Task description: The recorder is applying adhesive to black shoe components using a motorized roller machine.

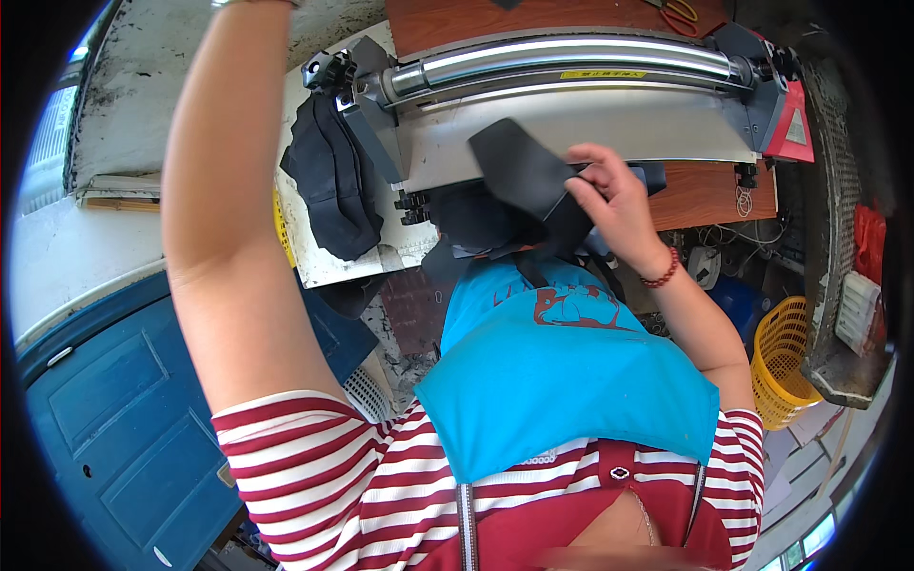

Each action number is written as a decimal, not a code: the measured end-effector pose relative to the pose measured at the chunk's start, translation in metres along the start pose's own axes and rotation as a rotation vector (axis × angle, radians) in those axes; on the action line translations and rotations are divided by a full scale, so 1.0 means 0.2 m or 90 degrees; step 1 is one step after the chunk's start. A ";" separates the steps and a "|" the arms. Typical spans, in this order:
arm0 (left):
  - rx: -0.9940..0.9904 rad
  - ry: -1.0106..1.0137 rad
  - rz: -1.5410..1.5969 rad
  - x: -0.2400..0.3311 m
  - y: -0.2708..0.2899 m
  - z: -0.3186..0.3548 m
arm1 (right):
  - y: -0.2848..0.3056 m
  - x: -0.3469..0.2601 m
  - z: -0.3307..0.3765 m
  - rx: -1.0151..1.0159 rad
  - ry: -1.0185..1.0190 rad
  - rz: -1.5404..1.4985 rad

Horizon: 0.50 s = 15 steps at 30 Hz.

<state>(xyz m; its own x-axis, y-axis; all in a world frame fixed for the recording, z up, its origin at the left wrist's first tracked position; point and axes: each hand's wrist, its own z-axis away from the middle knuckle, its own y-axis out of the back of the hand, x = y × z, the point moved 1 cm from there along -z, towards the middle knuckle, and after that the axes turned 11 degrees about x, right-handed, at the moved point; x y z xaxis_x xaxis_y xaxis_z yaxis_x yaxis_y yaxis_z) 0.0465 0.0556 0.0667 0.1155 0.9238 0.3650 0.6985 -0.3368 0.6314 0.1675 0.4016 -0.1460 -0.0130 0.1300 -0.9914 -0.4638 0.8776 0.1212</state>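
My right hand [619,205] is closed on the edge of a flat black leather-like piece [522,169], pinched between thumb and fingers and tilted up. That piece hangs just in front of a machine's metal feed plate [443,143]. Below it, more black pieces [476,224] lie heaped between the machine and my blue apron [571,381]. My left arm [228,171] stretches up past the top edge, so the left hand is out of the picture. Behind the plate runs a shiny metal roller [581,59] with a yellow label under it.
Left of the machine, layered black pieces [333,186] lie on a white board. Orange-handled scissors [678,17] rest on the brown tabletop [533,13] at the far right. A yellow basket [781,362] stands low at right, near loose cables. Blue cabinet doors [133,419] are at left.
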 end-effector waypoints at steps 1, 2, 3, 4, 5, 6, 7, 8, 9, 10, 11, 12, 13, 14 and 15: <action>-0.007 -0.066 -0.039 -0.05 -0.07 0.04 | 0.04 -0.05 -0.03 0.007 -0.013 -0.001; 0.037 -0.167 -0.056 -0.10 -0.18 0.16 | 0.05 -0.08 -0.06 0.013 -0.026 -0.002; -0.030 -0.158 -0.043 -0.03 -0.28 0.31 | 0.06 -0.06 -0.10 0.019 -0.024 0.000; -0.172 -0.139 -0.076 -0.06 -0.42 0.39 | 0.07 -0.05 -0.15 0.033 -0.018 0.022; -0.326 -0.055 -0.109 -0.09 -0.56 0.49 | 0.08 -0.04 -0.19 0.046 -0.014 0.045; -0.483 0.028 -0.145 -0.05 -0.64 0.56 | 0.08 -0.03 -0.25 0.053 -0.013 0.044; -0.499 0.087 -0.114 -0.09 -0.70 0.64 | 0.05 -0.03 -0.29 0.072 0.056 0.087; -0.517 0.142 -0.079 -0.11 -0.75 0.68 | 0.04 -0.03 -0.32 0.095 0.123 0.131; -0.491 0.189 -0.049 -0.15 -0.78 0.71 | 0.05 -0.03 -0.35 0.096 0.121 0.131; -0.499 0.186 -0.045 -0.15 -0.80 0.69 | 0.07 -0.04 -0.38 0.115 0.149 0.217; -0.542 0.224 -0.012 -0.14 -0.80 0.66 | 0.09 -0.05 -0.38 0.130 0.175 0.304; -0.585 0.262 0.021 -0.13 -0.80 0.67 | 0.11 -0.05 -0.37 0.131 0.162 0.306; -0.507 0.277 0.061 -0.39 -0.84 0.76 | 0.08 -0.10 -0.37 0.122 0.186 0.358; -0.583 0.343 -0.014 -0.22 -0.79 0.66 | 0.11 -0.10 -0.35 0.140 0.183 0.423; -0.597 0.347 -0.008 -0.22 -0.83 0.66 | 0.14 -0.09 -0.33 0.172 0.216 0.451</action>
<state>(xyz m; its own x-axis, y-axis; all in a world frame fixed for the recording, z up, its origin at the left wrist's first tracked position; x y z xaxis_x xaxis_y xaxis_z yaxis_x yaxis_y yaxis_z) 0.0182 0.0959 -0.1441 -0.3783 0.8011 0.4638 -0.1466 -0.5466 0.8244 0.0959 0.3937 -0.1279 -0.5086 0.5848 -0.6319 -0.0166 0.7272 0.6863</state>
